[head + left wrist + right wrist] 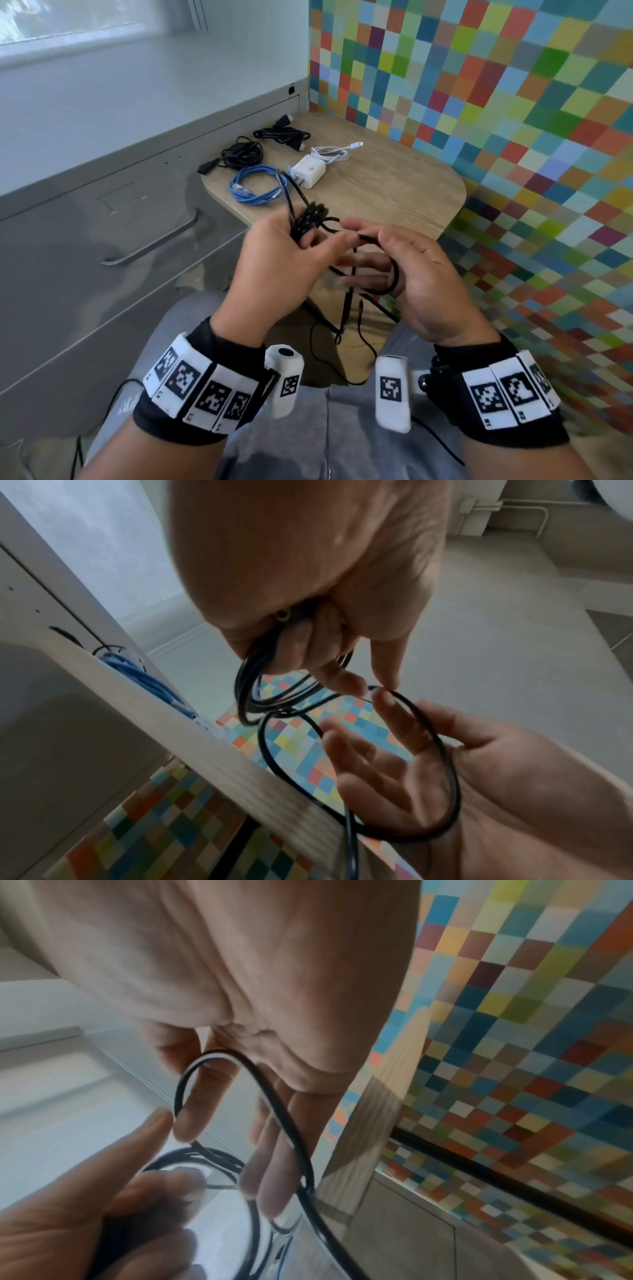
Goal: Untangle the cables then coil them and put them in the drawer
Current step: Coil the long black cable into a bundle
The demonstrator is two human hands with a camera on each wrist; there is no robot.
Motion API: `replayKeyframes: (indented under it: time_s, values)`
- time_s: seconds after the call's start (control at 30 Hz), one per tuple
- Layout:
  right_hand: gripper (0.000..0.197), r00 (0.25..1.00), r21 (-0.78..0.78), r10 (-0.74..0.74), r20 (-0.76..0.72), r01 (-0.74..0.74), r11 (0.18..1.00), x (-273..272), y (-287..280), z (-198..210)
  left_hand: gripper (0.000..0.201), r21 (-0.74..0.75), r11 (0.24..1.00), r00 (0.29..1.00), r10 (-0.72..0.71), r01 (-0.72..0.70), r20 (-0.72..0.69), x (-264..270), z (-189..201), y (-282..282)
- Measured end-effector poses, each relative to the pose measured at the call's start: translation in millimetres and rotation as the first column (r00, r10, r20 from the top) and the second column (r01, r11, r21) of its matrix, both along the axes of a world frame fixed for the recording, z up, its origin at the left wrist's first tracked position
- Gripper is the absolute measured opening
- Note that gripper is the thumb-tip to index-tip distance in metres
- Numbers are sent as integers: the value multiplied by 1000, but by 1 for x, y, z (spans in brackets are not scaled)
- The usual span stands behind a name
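Head view: left hand (274,260) grips coiled black cable (308,219) above near bench (394,192) edge; right hand (421,274) pinches its next loop.
Left wrist: fingers (301,642) curled round coils.
Right wrist: loop (274,1110) across loosely spread fingers (274,1164).

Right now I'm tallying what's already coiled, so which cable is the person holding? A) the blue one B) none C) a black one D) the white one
C: the left hand grips a coil of black cable while its next loop runs round the right hand; the blue cable and white cable lie on the table.
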State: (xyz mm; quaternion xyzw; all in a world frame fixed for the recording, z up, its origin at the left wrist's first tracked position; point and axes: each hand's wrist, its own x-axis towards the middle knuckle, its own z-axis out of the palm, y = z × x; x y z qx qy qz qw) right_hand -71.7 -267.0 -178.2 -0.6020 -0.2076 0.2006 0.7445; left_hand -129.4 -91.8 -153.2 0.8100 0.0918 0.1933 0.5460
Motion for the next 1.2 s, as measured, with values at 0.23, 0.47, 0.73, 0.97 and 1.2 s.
replayKeyframes:
  time_s: [0.23,0.47,0.73,0.97,1.2]
  values:
    - [44,985,6,-51,-168,53,999,3,9,0,34,-38,992,991,-125,123,-53,0,-2,-10]
    - [23,1000,-73,-1,-19,-1,997,-4,12,2,47,-6,996,996,-88,88,-19,-3,-2,-6]
    - [26,995,2,-100,-20,100,995,-13,18,9,31,6,993,991,-121,121,-62,-8,11,-9]
    - [24,957,-134,-247,155,268,954,-8,22,1,25,111,989,990,-80,93,-120,-1,4,-2]
    - [24,924,296,-241,-298,329,896,8,-1,20,16,233,965,977,-73,120,-203,-4,-6,11]
